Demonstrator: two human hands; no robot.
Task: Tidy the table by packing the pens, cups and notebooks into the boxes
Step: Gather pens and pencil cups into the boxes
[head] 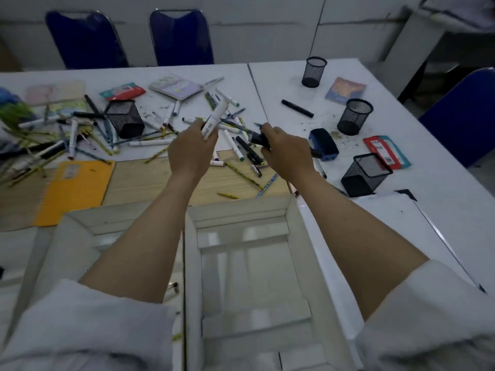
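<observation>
My left hand (191,149) grips a thick white marker (215,117) that points up and away. My right hand (285,151) grips a bundle of dark pens (255,139) above the table's middle. Many pens and pencils (150,135) lie scattered on the white table (281,84). Two open white boxes sit in front of me, the left box (77,223) and the right box (241,215); a few pens lie in the left one. Black mesh cups stand at the far right (314,71), the right (355,116) and the near right (365,174); another (124,117) stands at the left. A notebook (176,87) lies at the back.
A yellow notebook (75,188) lies on a wooden board (150,180). A blue sharpener (324,143), a red-and-teal packet (385,151) and a small blue booklet (345,91) lie at the right. Two blue chairs (182,36) stand behind the table, another at the right (463,116).
</observation>
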